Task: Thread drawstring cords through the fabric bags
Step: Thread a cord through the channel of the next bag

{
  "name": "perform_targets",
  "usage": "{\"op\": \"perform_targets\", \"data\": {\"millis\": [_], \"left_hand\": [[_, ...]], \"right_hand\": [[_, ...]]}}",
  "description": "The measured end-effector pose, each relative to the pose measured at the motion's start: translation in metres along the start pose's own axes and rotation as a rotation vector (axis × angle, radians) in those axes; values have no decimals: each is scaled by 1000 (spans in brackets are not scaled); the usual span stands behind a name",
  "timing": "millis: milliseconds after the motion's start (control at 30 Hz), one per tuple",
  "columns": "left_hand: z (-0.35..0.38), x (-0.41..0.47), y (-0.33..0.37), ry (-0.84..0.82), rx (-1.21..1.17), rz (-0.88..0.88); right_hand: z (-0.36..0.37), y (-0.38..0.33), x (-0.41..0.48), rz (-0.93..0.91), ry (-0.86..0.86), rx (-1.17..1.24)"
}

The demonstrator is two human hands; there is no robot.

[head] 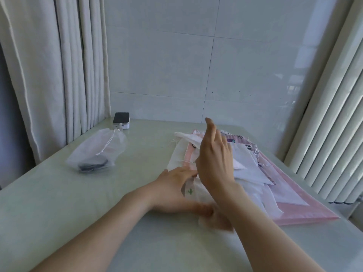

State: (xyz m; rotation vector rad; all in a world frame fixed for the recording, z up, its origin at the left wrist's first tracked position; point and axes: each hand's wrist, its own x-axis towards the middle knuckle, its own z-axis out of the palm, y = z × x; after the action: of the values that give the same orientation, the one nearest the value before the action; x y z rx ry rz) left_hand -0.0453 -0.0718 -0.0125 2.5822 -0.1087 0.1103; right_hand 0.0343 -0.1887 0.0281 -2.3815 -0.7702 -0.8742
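A heap of white and pink fabric bags (253,169) lies on the right half of the pale green table (59,193). My left hand (172,190) lies low at the heap's near left edge, fingers on a small white bag with a green cactus print (190,191); whether it grips or only presses is blurred. My right hand (213,154) is raised above the heap, fingers extended upward and loosely spread, holding nothing. A thin white cord (184,160) shows on the pink fabric behind it.
A clear drawstring pouch (98,152) with a dark object inside lies at the left. Behind it sits a small white box with a dark top (121,120). Curtains hang at the left, a tiled wall stands behind, a white radiator at the right.
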Motion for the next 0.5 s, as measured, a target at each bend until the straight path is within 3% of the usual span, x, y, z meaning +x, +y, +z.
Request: {"op": "perform_targets", "data": {"millis": [67, 133, 233, 333, 400, 500], "left_hand": [[0, 2, 7, 21, -74, 16], [-3, 5, 4, 62, -301, 20], [-14, 7, -9, 279, -490, -192], [-24, 9, -26, 534, -671, -360], [-30, 6, -32, 638, -681, -338], [-34, 2, -44, 654, -465, -199]], "right_hand": [[0, -4, -1, -10, -26, 107], [1, -5, -3, 5, -44, 191], [4, -3, -3, 64, -100, 276], [9, 1, -3, 3, -128, 190], [12, 3, -5, -79, -53, 112], [16, 2, -6, -133, 55, 165]]}}
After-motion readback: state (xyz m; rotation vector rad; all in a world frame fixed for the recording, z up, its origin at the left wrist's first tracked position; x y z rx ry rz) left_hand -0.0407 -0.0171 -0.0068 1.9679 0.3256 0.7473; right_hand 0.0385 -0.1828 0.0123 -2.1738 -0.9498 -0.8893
